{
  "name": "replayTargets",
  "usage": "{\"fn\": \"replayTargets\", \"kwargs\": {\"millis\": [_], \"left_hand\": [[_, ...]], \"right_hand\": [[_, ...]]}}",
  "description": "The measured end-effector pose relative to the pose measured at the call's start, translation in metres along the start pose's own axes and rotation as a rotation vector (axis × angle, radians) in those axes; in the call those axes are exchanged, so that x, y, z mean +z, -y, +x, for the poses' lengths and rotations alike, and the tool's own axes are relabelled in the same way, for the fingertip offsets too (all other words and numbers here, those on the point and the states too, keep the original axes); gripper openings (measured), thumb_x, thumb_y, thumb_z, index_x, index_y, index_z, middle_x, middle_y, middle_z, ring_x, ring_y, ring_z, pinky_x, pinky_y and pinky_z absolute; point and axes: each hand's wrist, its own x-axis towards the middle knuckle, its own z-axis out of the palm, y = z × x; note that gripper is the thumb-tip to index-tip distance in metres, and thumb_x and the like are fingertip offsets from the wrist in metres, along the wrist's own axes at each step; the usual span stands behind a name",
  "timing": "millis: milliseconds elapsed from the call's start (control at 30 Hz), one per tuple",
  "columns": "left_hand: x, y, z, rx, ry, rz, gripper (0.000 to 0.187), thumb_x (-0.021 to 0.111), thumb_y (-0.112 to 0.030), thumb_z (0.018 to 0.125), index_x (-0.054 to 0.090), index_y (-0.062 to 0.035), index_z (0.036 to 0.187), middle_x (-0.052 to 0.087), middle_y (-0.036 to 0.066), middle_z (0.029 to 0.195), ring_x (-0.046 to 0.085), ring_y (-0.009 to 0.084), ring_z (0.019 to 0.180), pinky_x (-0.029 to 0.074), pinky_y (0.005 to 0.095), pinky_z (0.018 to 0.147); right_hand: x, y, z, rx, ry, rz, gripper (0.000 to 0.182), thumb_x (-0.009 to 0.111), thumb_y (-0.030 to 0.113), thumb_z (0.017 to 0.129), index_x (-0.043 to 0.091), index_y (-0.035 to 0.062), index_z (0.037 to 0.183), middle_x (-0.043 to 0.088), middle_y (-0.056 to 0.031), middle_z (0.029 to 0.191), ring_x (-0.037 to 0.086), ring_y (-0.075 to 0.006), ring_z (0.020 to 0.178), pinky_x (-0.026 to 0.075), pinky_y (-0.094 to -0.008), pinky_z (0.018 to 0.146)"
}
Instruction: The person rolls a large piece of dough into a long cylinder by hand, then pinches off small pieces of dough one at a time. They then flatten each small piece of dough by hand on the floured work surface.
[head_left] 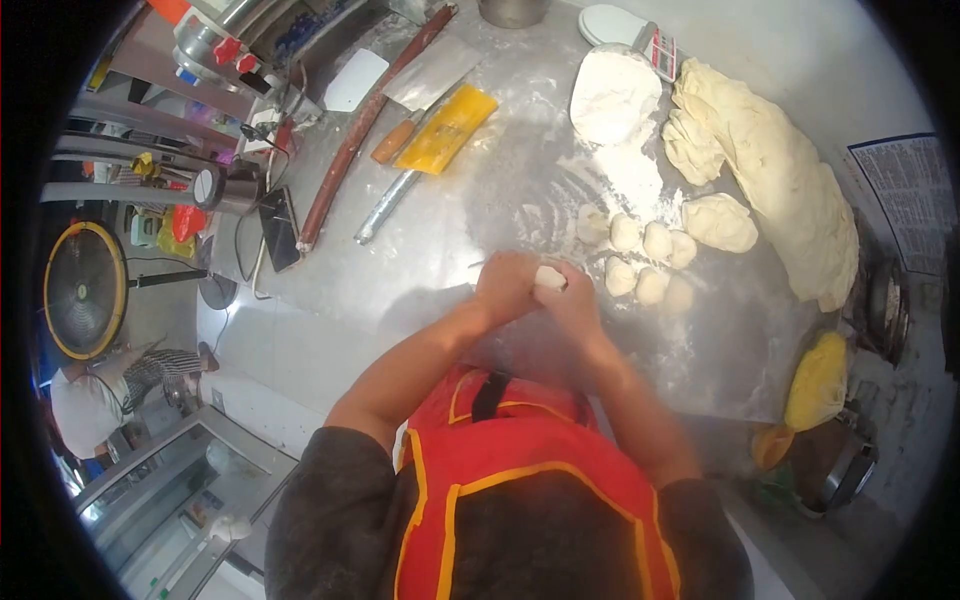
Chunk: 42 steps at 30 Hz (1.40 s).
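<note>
- At the centre, we find the left hand (508, 286) and the right hand (574, 302) curled together, most fingers tucked out of sight; the grip is closed, with little gap, around one small piece of dough (549, 279).
- That piece shows pale between the hands, beyond the red apron (530, 445), above the near part of the metal bench (530, 180). We judge that holding it from both sides keeps soft dough from slumping.
- Its visible part looks slightly longer than wide, the long axis running roughly from ten to four o'clock. We see no distinct front, and its covered ends we cannot tell.
- At two o'clock, near the right hand, small dough balls (657, 240) sit clustered on flour, probably against sticking and for easy reach.
- Farther out at two o'clock lies the large dough (775, 180), its length from eleven to five.
- Between ten and eleven o'clock, a reddish rod (372, 123) and a yellow tool (447, 130) slant from one to seven, apparently set aside from the handwork.
</note>
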Motion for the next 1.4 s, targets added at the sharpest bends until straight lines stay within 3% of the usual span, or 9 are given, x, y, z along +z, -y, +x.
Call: {"fn": "replayTargets", "kwargs": {"millis": [367,467,567,767,867,967,1067,1300,1400], "left_hand": [[0.003,-0.013,0.001,-0.091,0.249,0.335,0.022,0.064,-0.03,0.076,0.07,-0.0113,0.067,0.068,0.012,0.072,0.067,0.0303,0.076,0.049,0.0432,0.074],[-0.017,-0.007,0.011,-0.339,0.307,0.213,0.029,0.069,-0.036,0.076,0.07,-0.0074,0.077,0.068,0.015,0.078,0.067,0.0304,0.082,0.049,0.0428,0.076],[-0.032,0.0,0.0,-0.237,0.126,0.053,0.047,0.077,-0.041,0.07,0.065,-0.0035,0.096,0.065,0.019,0.094,0.062,0.0319,0.096,0.047,0.042,0.083],[-0.033,0.0,-0.034,-0.324,-0.026,0.164,0.061,0.083,-0.034,0.064,0.054,-0.0033,0.108,0.051,0.019,0.112,0.045,0.0365,0.112,0.038,0.044,0.094],[-0.017,0.015,-0.039,-0.239,-0.115,0.092,0.059,0.081,-0.027,0.065,0.055,-0.0026,0.111,0.054,0.02,0.113,0.049,0.039,0.108,0.041,0.0472,0.092],[-0.021,0.021,-0.035,-0.039,-0.053,-0.08,0.051,0.078,-0.023,0.068,0.056,-0.0052,0.111,0.058,0.019,0.109,0.053,0.0386,0.103,0.042,0.0462,0.088],[-0.038,0.0,-0.026,-0.053,0.038,-0.157,0.047,0.076,-0.022,0.07,0.058,-0.0081,0.111,0.061,0.018,0.103,0.056,0.0383,0.097,0.044,0.0471,0.083],[-0.013,0.001,-0.021,-0.156,-0.06,0.014,0.02,0.075,-0.017,0.067,0.064,-0.0099,0.083,0.064,0.014,0.08,0.061,0.0365,0.081,0.046,0.0484,0.073],[-0.02,-0.008,-0.019,-0.154,-0.071,0.07,0.013,0.073,-0.017,0.066,0.062,-0.0113,0.072,0.064,0.012,0.074,0.061,0.0349,0.076,0.047,0.047,0.069]], "right_hand": [[-0.027,0.027,-0.024,0.229,0.174,0.351,0.024,0.066,0.012,0.073,0.067,-0.0001,0.094,0.064,-0.0081,0.083,0.059,-0.0127,0.08,0.048,-0.027,0.071],[-0.046,0.06,-0.045,0.18,0.18,0.276,0.023,0.066,0.01,0.076,0.066,0.0004,0.097,0.064,-0.0056,0.088,0.059,-0.0131,0.082,0.048,-0.0269,0.073],[-0.061,0.049,-0.028,0.076,0.045,0.188,0.032,0.066,0.012,0.079,0.061,-0.0001,0.108,0.064,-0.012,0.101,0.061,-0.0195,0.09,0.048,-0.0314,0.078],[-0.03,-0.049,0.009,-0.418,-0.228,-0.789,0.047,0.07,0.017,0.08,0.053,0.0004,0.12,0.057,-0.0189,0.112,0.059,-0.0288,0.087,0.049,-0.0375,0.08],[-0.036,-0.004,0.004,-0.566,-0.291,-0.924,0.054,0.073,0.021,0.079,0.051,0.0,0.124,0.055,-0.0183,0.122,0.06,-0.0269,0.094,0.05,-0.0362,0.08],[-0.026,0.035,-0.003,-0.188,0.09,-0.139,0.058,0.074,0.02,0.078,0.051,-0.001,0.127,0.058,-0.0166,0.12,0.061,-0.0217,0.098,0.05,-0.0328,0.082],[-0.011,0.024,0.013,-0.057,0.414,0.026,0.058,0.074,0.017,0.077,0.053,-0.0022,0.127,0.062,-0.013,0.115,0.061,-0.0174,0.099,0.05,-0.03,0.083],[0.014,0.017,0.001,-0.136,0.139,-0.022,0.04,0.066,0.015,0.071,0.063,0.001,0.109,0.067,-0.0182,0.088,0.066,-0.0266,0.085,0.051,-0.0348,0.076],[0.017,0.015,0.003,-0.147,0.073,-0.05,0.034,0.064,0.011,0.069,0.065,-0.0015,0.101,0.067,-0.0083,0.082,0.063,-0.0129,0.079,0.05,-0.0291,0.07]]}}
